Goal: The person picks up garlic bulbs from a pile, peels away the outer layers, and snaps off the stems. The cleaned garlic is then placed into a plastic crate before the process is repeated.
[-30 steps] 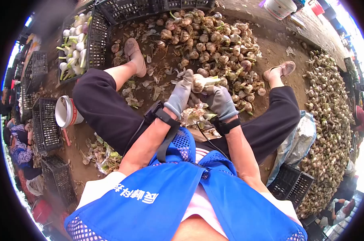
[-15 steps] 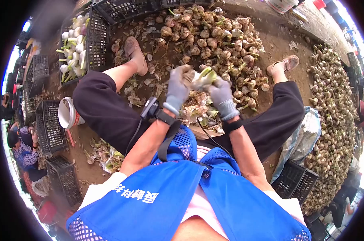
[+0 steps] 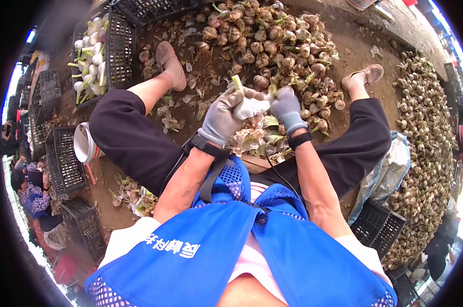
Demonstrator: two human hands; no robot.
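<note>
A white garlic bulb [image 3: 251, 108] with a short green stem is held in my left hand [image 3: 224, 113], which wears a grey glove stained brown on the fingers. Close beside the bulb, my right hand [image 3: 287, 106] in a grey glove has its fingers closed; a blurred pale scrap shows at its fingertips, too unclear to name. Below the hands lie loose peeled skins and leaves [image 3: 249, 138]. Just beyond them is a heap of unpeeled garlic [image 3: 272, 46].
A black crate of clean garlic [image 3: 120, 48] stands at the upper left. A white bucket [image 3: 83, 143] and more black crates [image 3: 65, 161] are at the left, with a seated person beyond. A large garlic pile [image 3: 426, 138] and a plastic sack [image 3: 382, 169] lie right.
My left hand has turned and now shows the white bulb and its stem on the left. My right hand has drawn slightly away from the left one, its fingers closed.
</note>
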